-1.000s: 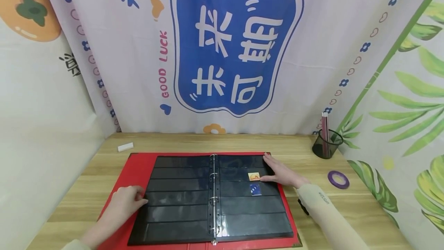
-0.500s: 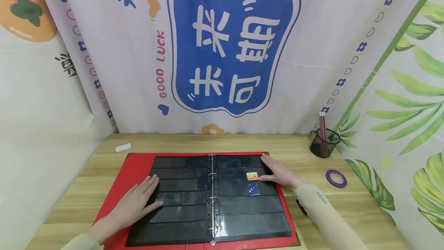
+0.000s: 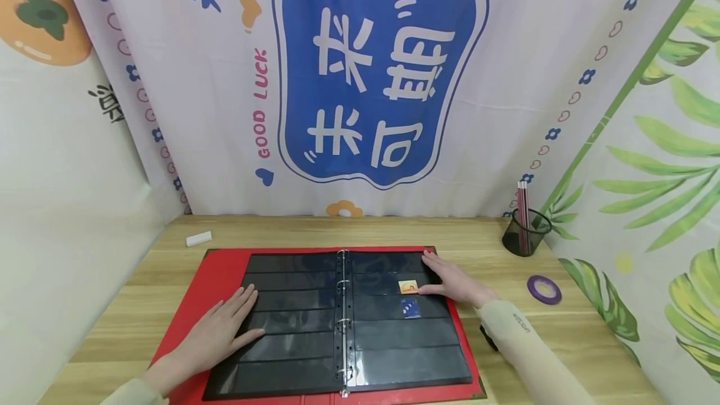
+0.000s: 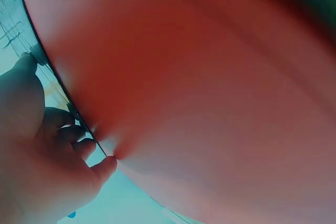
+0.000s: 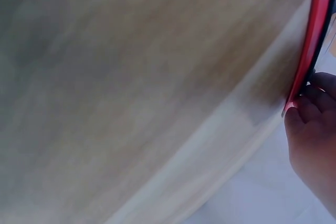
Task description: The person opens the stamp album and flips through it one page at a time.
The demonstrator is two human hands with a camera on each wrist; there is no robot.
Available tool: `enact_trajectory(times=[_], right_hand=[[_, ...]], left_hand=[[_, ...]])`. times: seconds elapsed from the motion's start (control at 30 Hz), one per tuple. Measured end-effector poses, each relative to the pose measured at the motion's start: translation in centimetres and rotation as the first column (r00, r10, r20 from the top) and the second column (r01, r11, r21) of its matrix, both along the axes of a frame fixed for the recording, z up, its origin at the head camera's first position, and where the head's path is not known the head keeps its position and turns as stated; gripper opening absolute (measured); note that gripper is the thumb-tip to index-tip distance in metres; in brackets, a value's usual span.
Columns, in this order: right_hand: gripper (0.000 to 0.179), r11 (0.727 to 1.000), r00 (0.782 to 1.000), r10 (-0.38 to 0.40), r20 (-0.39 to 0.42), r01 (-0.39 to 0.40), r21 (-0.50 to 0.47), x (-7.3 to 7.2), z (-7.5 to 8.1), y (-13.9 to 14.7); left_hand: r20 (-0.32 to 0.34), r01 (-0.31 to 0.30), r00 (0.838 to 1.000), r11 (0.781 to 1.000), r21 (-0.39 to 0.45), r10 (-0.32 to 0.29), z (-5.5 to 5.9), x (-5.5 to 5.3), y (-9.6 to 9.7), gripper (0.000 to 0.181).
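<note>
A red ring binder [image 3: 210, 277] lies spread on the wooden table, with black pocket pages [image 3: 298, 320] on both sides of its metal rings [image 3: 344, 324]. My left hand [image 3: 216, 333] rests with extended fingers over the outer edge of the left page. On the right page's outer edge lies my right hand [image 3: 452, 280], fingers spread, thumb tip beside a small yellow stamp-like card [image 3: 408, 287]. Just below that card sits a small blue one [image 3: 410, 308] in the pocket row. In the right wrist view, the right fingertips [image 5: 295, 116] touch the binder's red edge.
A white eraser-like block [image 3: 199, 239] lies at the back left. At the back right stands a black mesh pen cup [image 3: 525, 236] with pencils, and a purple tape roll [image 3: 544, 290] lies nearer. A small black object [image 3: 488, 337] shows beside the right sleeve. A printed curtain hangs behind.
My left hand has moved from the left page's edge inward onto the page, and its curled fingers have straightened. The right hand stays in place. The head view has shifted slightly.
</note>
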State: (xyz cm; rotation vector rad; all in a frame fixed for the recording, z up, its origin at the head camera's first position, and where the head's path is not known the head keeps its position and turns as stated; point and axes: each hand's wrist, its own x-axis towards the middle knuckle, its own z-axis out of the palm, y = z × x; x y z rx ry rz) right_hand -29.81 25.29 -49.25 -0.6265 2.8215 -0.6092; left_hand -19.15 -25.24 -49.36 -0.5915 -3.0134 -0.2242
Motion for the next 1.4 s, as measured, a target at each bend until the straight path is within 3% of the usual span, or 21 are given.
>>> enact_trajectory(times=[0.73,1.1,1.27,1.4], right_hand=[[0.103,1.000,1.000,-0.013,0.007,0.013,-0.001,-0.6,-0.2,0.3],[0.096,0.998,0.996,-0.050,-0.074,0.047,-0.040,-0.2,0.5,-0.2],[0.094,0.998,0.991,-0.012,-0.130,0.005,-0.055,-0.1,1.1,-0.2],[0.095,0.995,0.993,0.008,-0.121,-0.020,-0.097,-0.2,1.5,-0.1]], left_hand=[[0.012,0.006,1.000,1.000,0.010,-0.006,0.0,0.1,-0.1,0.084],[0.022,0.007,1.000,1.000,0.014,-0.007,0.0,0.0,-0.1,0.085],[0.026,0.007,1.000,1.000,0.017,-0.008,0.0,0.1,0.0,0.084],[0.024,0.006,1.000,1.000,0.018,-0.006,0.1,0.1,0.0,0.084]])
